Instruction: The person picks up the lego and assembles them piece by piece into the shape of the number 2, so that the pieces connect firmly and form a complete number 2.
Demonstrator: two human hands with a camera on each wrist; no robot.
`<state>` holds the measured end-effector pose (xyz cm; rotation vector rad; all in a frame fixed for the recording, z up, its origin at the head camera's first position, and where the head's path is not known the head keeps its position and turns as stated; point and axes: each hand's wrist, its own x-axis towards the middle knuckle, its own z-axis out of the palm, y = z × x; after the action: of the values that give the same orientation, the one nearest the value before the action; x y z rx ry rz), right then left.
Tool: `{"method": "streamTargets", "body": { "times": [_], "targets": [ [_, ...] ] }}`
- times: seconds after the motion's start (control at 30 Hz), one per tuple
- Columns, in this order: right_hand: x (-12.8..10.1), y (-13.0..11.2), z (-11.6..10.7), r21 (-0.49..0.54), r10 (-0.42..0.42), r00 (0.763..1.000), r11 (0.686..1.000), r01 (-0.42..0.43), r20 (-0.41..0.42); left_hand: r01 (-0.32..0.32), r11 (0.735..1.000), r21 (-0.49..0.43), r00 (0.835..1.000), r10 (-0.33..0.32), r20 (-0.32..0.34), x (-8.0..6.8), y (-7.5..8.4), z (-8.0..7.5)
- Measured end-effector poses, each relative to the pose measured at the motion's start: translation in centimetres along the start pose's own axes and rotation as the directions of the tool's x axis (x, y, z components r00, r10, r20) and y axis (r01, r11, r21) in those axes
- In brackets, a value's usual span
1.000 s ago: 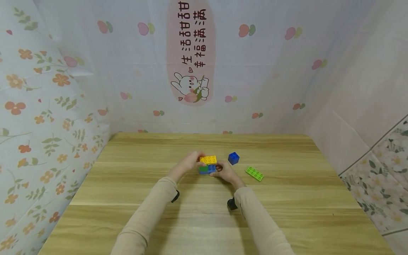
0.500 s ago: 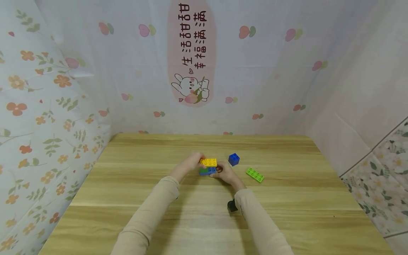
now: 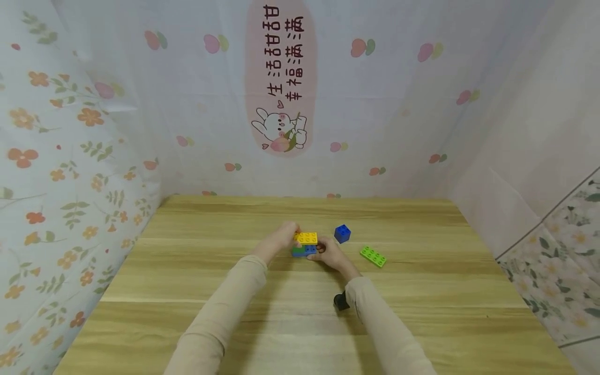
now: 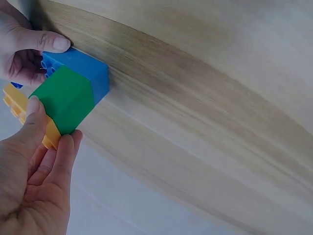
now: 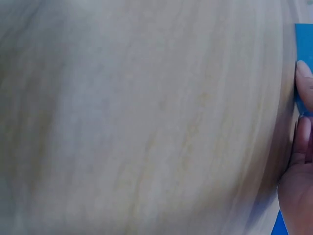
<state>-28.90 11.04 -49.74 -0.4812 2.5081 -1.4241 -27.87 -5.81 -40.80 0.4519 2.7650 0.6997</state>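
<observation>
Near the middle of the table, my left hand (image 3: 281, 237) pinches a yellow toy building brick (image 3: 308, 238) between thumb and fingers. Below it, a green brick (image 4: 67, 98) sits on one end of a longer blue brick (image 4: 100, 81). In the left wrist view, the yellow brick lies against the green one, and the left fingertips touch both; whether they are fully pressed together I cannot tell. My right hand (image 3: 331, 253) grips the blue brick's other end, where bare studs show. The right wrist view catches only part of this hand (image 5: 297, 196) at its right edge.
A small dark blue brick (image 3: 342, 233) stands behind and right of the right hand. Farther right lies a flat lime green brick (image 3: 373, 257). The wooden table (image 3: 300, 333) ends at a printed cloth (image 3: 211, 104) at the back.
The left hand has lowered the yellow brick slightly, covering more of the green one in the head view. The right hand keeps its grip on the blue brick.
</observation>
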Motion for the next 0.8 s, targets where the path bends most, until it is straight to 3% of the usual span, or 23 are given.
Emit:
{"method": "streamTargets", "body": {
  "times": [0.1, 0.37, 0.4, 0.43, 0.6, 0.63, 0.8],
  "targets": [
    [-0.2, -0.1, 0.2, -0.011, 0.018, 1.0, 1.0, -0.018, -0.013, 0.001, 1.0, -0.014, 1.0, -0.001, -0.004, -0.2, -0.2, 0.1],
    [-1.4, -0.3, -0.5, -0.013, 0.029, 0.989, 0.999, -0.031, -0.142, -0.011, 0.998, -0.059, 1.0, 0.01, -0.023, -0.3, -0.5, 0.1],
    [-1.5, -0.2, -0.6, -0.018, 0.026, 0.986, 0.999, -0.029, -0.164, -0.041, 0.998, -0.05, 0.999, 0.039, -0.037, 1.7, -2.6, 1.6],
    [-1.7, -0.2, -0.8, -0.032, 0.016, 0.981, 0.999, -0.023, -0.193, -0.04, 0.998, -0.051, 0.999, 0.038, -0.038, 1.8, -2.7, 1.7],
    [-2.1, -0.2, -1.8, -0.051, -0.003, 0.946, 0.999, -0.014, -0.325, -0.051, 0.997, -0.064, 0.998, 0.048, -0.05, 1.9, -3.0, 1.8],
    [-2.2, -0.2, -2.0, -0.041, -0.001, 0.936, 0.999, -0.014, -0.353, -0.028, 0.997, -0.072, 0.999, 0.025, -0.042, -0.1, -0.9, 0.2],
    [-2.6, 0.1, -2.9, 0.05, 0.018, 0.873, 0.999, 0.008, -0.487, -0.031, 0.998, -0.056, 0.998, 0.029, -0.048, -0.2, -0.7, 0.3]
  ]
}}
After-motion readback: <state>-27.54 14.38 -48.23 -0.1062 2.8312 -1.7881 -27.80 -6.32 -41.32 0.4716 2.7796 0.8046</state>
